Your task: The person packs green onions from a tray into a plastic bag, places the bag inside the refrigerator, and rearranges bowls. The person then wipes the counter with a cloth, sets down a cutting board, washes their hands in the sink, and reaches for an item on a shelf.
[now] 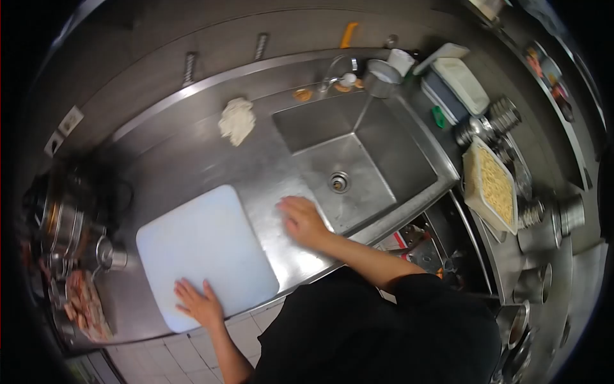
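Observation:
My left hand (200,303) lies flat near the front edge of a white cutting board (214,246), fingers spread, holding nothing. The board rests on the steel counter, its near edge close to the counter's front. To the right of the board, my right hand (302,219) is over the bare steel beside the sink (358,173). Its fingers are blurred, so whether they are closed cannot be made out, and I see no object in it. A crumpled whitish cloth (237,121) lies farther back on the counter.
Behind the sink stand a faucet (339,72) and a metal pot (382,78). On the right, a white container of pale noodle-like strips (492,185) sits among steel pots. To the left are dark appliances and a bag of reddish pieces (86,306). An orange-handled tool (348,35) hangs on the wall.

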{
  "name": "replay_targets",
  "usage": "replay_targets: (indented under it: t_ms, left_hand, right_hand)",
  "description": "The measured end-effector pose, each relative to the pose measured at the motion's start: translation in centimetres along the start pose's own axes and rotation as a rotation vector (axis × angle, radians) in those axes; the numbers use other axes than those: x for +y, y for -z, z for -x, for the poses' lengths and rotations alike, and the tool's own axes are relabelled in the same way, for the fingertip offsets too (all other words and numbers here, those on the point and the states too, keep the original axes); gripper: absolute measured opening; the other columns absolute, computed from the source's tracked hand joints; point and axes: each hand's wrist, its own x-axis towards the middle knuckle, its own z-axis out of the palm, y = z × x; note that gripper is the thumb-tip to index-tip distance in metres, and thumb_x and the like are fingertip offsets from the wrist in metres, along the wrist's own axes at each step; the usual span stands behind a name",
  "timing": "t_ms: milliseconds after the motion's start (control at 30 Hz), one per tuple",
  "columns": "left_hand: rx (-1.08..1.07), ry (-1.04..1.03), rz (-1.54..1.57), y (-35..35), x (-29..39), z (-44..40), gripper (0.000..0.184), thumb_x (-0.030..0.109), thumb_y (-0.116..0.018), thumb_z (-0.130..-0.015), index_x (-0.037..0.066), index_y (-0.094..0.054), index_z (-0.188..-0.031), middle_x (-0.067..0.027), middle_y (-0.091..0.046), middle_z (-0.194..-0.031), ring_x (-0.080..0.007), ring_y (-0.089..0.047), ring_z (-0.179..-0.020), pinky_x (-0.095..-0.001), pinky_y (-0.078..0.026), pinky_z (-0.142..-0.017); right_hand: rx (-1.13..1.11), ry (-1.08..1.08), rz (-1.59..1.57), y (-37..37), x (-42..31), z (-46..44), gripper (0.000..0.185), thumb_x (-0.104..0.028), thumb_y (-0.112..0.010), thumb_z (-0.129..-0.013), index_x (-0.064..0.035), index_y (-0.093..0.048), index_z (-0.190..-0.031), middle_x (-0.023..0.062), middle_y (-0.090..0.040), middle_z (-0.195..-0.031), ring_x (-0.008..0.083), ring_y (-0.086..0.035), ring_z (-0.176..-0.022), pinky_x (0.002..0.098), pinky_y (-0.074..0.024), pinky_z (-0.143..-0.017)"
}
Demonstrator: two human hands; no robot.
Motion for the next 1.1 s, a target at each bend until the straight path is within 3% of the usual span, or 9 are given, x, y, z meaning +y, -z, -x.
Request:
replay_targets:
  t_ms: [167,233,333,600,733,800,867,1033,1100]
  left_hand:
    - [-0.064,0.071,0.085,1.2,2.9,-1.5,0.064,0.042,-0.051,-0.098,0.000,-0.040,-0.145,-0.0187,-0.033,-0.154,-0.0321,-0.024,-0.146,-0.0538,-0.008,-0.118]
    - [-0.149,-0.037,0.569,1.4,5.9,-2.5,0.058,0.037,-0.053,-0.099,-0.003,-0.045,-0.140,-0.0205,-0.042,-0.148,-0.0347,-0.035,-0.140,-0.0480,-0.015,-0.118]
    - [-0.178,-0.162,0.862,5.3,17.2,-1.0,0.052,0.026,-0.060,-0.097,-0.004,-0.047,-0.137,-0.0206,-0.050,-0.141,-0.0313,-0.047,-0.132,-0.0382,-0.033,-0.111]
    - [-0.418,-0.394,0.870,3.1,39.8,1.1,0.042,0.026,-0.063,-0.095,0.002,-0.057,-0.129,-0.0167,-0.059,-0.132,-0.0292,-0.055,-0.125,-0.0352,-0.041,-0.104]
    - [-0.575,-0.249,1.090,-3.5,48.5,-1.7,0.038,0.027,-0.061,-0.096,0.002,-0.060,-0.125,-0.0112,-0.064,-0.120,-0.0218,-0.060,-0.114,-0.0327,-0.045,-0.097]
    - [-0.668,-0.166,1.189,-7.0,53.4,-4.3,0.033,0.029,-0.058,-0.098,0.004,-0.062,-0.119,-0.0077,-0.065,-0.113,-0.0169,-0.061,-0.105,-0.0321,-0.048,-0.089]
    - [-0.772,-0.025,1.316,-8.3,59.1,-7.1,0.031,0.032,-0.054,-0.099,0.006,-0.062,-0.113,-0.0073,-0.064,-0.109,-0.0173,-0.061,-0.102,-0.0339,-0.050,-0.083]
    - [-0.884,0.185,1.562,-9.8,70.1,-12.6,0.029,0.034,-0.054,-0.098,0.007,-0.062,-0.106,-0.0069,-0.065,-0.094,-0.0189,-0.063,-0.082,-0.0339,-0.051,-0.066]
    - [-0.873,0.249,1.652,-9.9,72.7,-14.4,0.027,0.034,-0.055,-0.097,0.009,-0.062,-0.103,-0.0065,-0.065,-0.085,-0.0180,-0.062,-0.071,-0.0324,-0.049,-0.058]
  right_hand:
    - [0.200,-0.267,0.281,9.4,15.5,-4.8,0.048,-0.017,-0.064,-0.084,-0.0037,-0.055,-0.130,0.0222,-0.055,-0.132,0.0364,-0.055,-0.119,0.0441,-0.0433,-0.101]
    - [0.250,-0.267,0.333,13.4,19.8,-10.1,0.053,-0.020,-0.063,-0.086,-0.0046,-0.050,-0.135,0.0189,-0.053,-0.137,0.0346,-0.053,-0.122,0.0457,-0.0425,-0.102]
    - [0.222,-0.263,0.433,15.9,27.4,-18.0,0.059,-0.022,-0.062,-0.087,-0.0058,-0.044,-0.141,0.0136,-0.045,-0.146,0.0323,-0.049,-0.128,0.0463,-0.0407,-0.103]
    - [-0.141,-0.585,0.569,12.9,42.0,-25.2,0.058,-0.025,-0.056,-0.091,-0.0092,-0.041,-0.145,0.0127,-0.043,-0.148,0.0305,-0.043,-0.134,0.0462,-0.0362,-0.109]
    - [-0.051,-0.459,0.429,11.2,43.2,-24.8,0.049,-0.025,-0.059,-0.091,-0.0075,-0.051,-0.135,0.0146,-0.057,-0.133,0.0245,-0.060,-0.114,0.0470,-0.0490,-0.094]
    - [-0.173,-0.831,-0.636,12.9,41.2,-25.6,0.039,-0.024,-0.061,-0.090,-0.0044,-0.058,-0.123,0.0128,-0.068,-0.107,0.0177,-0.067,-0.081,0.0391,-0.0566,-0.071]
    - [-0.212,-0.737,-0.652,13.4,40.5,-26.5,0.036,-0.031,-0.066,-0.088,-0.0094,-0.064,-0.116,0.0087,-0.067,-0.074,0.0181,-0.067,-0.063,0.0335,-0.0557,-0.060]
    - [-0.024,-0.408,-0.137,16.4,37.2,-27.2,0.033,-0.027,-0.068,-0.079,-0.0085,-0.068,-0.106,0.0134,-0.071,-0.084,0.0279,-0.067,-0.071,0.0388,-0.0540,-0.071]
    - [-0.184,-0.525,-0.172,21.0,36.2,-26.8,0.034,-0.024,-0.066,-0.076,-0.0097,-0.068,-0.107,0.0152,-0.070,-0.086,0.0343,-0.068,-0.080,0.0430,-0.0524,-0.079]
